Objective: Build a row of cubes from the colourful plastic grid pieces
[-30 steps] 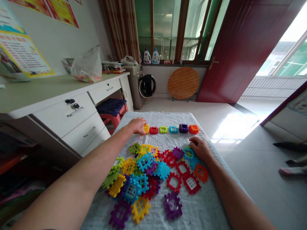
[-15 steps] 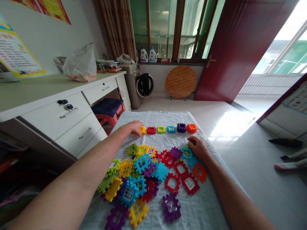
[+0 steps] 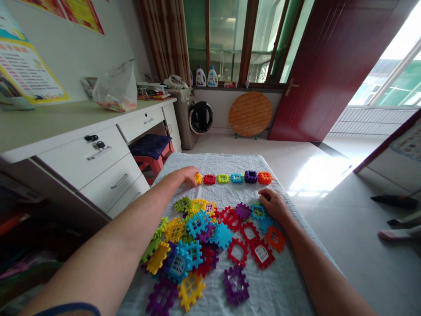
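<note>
– Hands first. Status, L and R?
– Item 1: left hand (image 3: 186, 175), mid-frame, arm stretched fwd. Fingertips on yellow block (image 3: 198, 178) at left end of block row (image 3: 237, 177). Pinched or only touching: can't tell, fingers hide it. Item 2: right hand (image 3: 274, 204), right of centre, knuckles up, fingers loosely bent, resting on cloth (image 3: 263, 289). Tips at teal piece (image 3: 258, 210), no grip seen. Hands well apart.
– Row contents?
– 6 pcs, left to right: yellow, red block (image 3: 209, 179), green, blue, purple, orange. Small gaps btw them, upper part of cloth. Item 3: loose pile (image 3: 197, 228), mixed colours, flat window-type pcs, centre to lower frame, btw the forearms.
– Surroundings?
– Desk (image 3: 66, 127) w/ drawers at upper left, plastic bag (image 3: 115, 87) on top. Round wooden board (image 3: 250, 114) against far wall.
– Handling note, yellow one?
– Judgement only: light pcs on soft cloth, so fingertip nudges, low and slow. Match gap and line of red block w/o brushing it, or the row may skew. R hand as brace looks sensible. L forearm shd clear the pile.
</note>
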Tool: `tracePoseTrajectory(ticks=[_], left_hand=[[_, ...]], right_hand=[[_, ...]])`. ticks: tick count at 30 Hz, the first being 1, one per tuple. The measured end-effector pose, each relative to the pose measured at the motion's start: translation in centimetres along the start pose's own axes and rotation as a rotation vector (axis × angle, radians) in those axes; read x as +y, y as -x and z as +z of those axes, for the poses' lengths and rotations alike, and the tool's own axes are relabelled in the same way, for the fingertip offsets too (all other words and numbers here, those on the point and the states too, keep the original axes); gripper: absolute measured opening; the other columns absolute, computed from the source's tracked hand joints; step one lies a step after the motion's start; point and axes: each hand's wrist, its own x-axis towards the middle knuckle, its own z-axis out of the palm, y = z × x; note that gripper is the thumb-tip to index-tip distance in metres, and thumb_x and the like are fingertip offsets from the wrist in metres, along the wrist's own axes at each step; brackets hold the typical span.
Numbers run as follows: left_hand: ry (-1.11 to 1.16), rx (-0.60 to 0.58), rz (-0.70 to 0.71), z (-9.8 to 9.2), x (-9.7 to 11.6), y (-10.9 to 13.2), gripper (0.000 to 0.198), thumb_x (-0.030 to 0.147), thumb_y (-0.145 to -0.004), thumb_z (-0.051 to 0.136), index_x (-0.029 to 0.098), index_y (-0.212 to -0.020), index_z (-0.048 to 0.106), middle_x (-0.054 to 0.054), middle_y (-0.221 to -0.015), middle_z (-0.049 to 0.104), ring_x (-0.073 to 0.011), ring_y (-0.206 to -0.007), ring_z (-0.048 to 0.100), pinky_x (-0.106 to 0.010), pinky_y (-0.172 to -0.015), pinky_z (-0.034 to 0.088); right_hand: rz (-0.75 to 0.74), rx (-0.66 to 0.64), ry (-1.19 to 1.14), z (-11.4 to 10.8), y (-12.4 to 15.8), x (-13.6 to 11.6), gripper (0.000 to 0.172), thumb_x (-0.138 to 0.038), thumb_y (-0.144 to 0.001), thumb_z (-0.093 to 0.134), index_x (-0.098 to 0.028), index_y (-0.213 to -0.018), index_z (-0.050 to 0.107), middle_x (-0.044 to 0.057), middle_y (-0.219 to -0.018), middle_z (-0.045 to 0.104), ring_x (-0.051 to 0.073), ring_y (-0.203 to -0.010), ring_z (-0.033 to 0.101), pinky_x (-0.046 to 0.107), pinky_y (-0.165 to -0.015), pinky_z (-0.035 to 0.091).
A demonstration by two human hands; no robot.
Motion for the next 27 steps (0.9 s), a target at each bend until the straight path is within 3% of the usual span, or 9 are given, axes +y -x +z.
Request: tracePoseTrajectory(ticks=[5,15,19,23,27], left_hand=[[-0.069,-0.046,0.013,0.0,0.2,0.4,0.036,0.02,-0.043,0.065,0.015,-0.079,0.066,-0.008,-0.083,0.068,-0.0267,-0.073,0.061,-0.033,-0.063,0.046],[-0.13,-0.025,0.008,0.0,0.4,0.7,0.043,0.021,-0.047,0.066,0.013,-0.088,0.066,-0.013,-0.097,0.065,-0.0267,-0.073,0.062,-0.033,-0.06,0.047],[-0.157,0.014,0.023,-0.2,0.8,1.2,0.057,0.022,-0.047,0.069,0.013,-0.103,0.063,-0.015,-0.111,0.06,-0.0303,-0.089,0.061,-0.035,-0.073,0.049],[-0.18,0.101,0.052,-1.1,1.2,3.1,0.084,0.026,-0.052,0.071,0.016,-0.131,0.044,-0.016,-0.133,0.047,-0.0335,-0.12,0.046,-0.039,-0.097,0.039],[-0.162,0.178,0.135,-2.3,1.1,7.9,0.074,0.029,-0.065,0.066,0.014,-0.133,0.042,-0.015,-0.136,0.045,-0.0297,-0.125,0.042,-0.037,-0.105,0.032]], right_hand=[[-0.014,0.019,0.013,0.1,0.0,0.2,0.028,-0.034,-0.075,0.047,-0.019,-0.09,0.064,0.002,-0.071,0.063,0.017,-0.066,0.057,0.029,-0.066,0.044],[-0.023,0.027,0.02,0.2,-0.1,0.3,0.028,-0.034,-0.075,0.047,-0.019,-0.09,0.065,0.002,-0.072,0.063,0.017,-0.066,0.057,0.029,-0.067,0.044],[-0.025,0.022,0.027,0.1,0.0,0.3,0.028,-0.034,-0.075,0.047,-0.019,-0.09,0.065,0.001,-0.071,0.063,0.017,-0.065,0.057,0.029,-0.066,0.044],[-0.021,0.013,0.028,0.1,-0.1,0.5,0.028,-0.035,-0.075,0.047,-0.019,-0.09,0.064,0.001,-0.071,0.063,0.017,-0.067,0.058,0.029,-0.067,0.044],[-0.009,0.001,0.029,0.0,-0.1,0.4,0.029,-0.037,-0.075,0.048,-0.019,-0.091,0.064,0.002,-0.073,0.065,0.017,-0.067,0.059,0.029,-0.067,0.044]])
